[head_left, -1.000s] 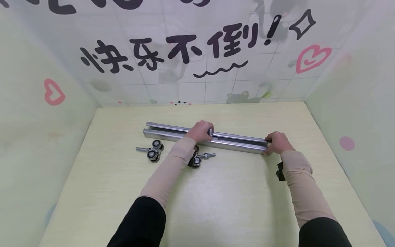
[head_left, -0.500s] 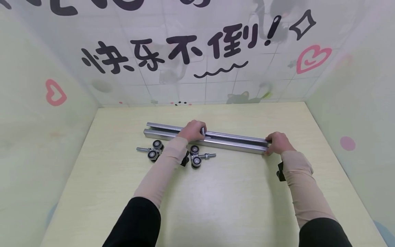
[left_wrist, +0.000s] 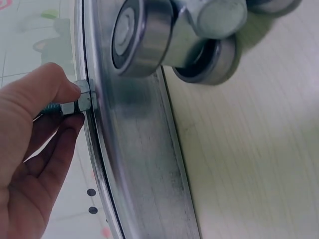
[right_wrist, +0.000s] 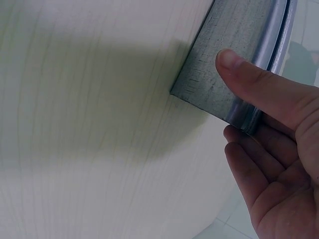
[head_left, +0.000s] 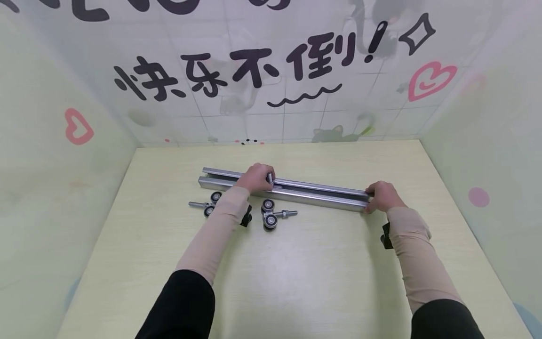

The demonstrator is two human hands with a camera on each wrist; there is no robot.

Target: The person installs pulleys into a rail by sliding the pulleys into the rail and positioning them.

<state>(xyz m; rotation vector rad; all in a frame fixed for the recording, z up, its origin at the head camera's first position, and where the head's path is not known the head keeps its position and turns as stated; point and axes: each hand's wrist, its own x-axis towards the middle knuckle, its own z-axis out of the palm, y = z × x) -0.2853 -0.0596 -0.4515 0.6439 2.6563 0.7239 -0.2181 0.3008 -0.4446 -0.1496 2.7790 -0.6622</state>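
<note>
Across the worktop (head_left: 330, 278) lay a metal rail (head_left: 313, 197), slot (head_left: 222, 178) upward. The right hand (head_left: 382, 197) held one end in its grip, thumb against the near side; the left hand (head_left: 255, 179) was above the slot. Just in front of the rail lay a left roller piece (head_left: 216, 197), partly hidden behind the sleeve (head_left: 213, 235), and a right roller piece (head_left: 270, 221). Smallest was a bolt (left_wrist: 51, 108), standing out of the slot, its nuts (left_wrist: 83, 102) pinched in the left hand's narrow grip, inner end hidden. A slanted pull risked jamming it against the slot's lips; a slack right grip risked letting the rail swing into either roller piece.
</note>
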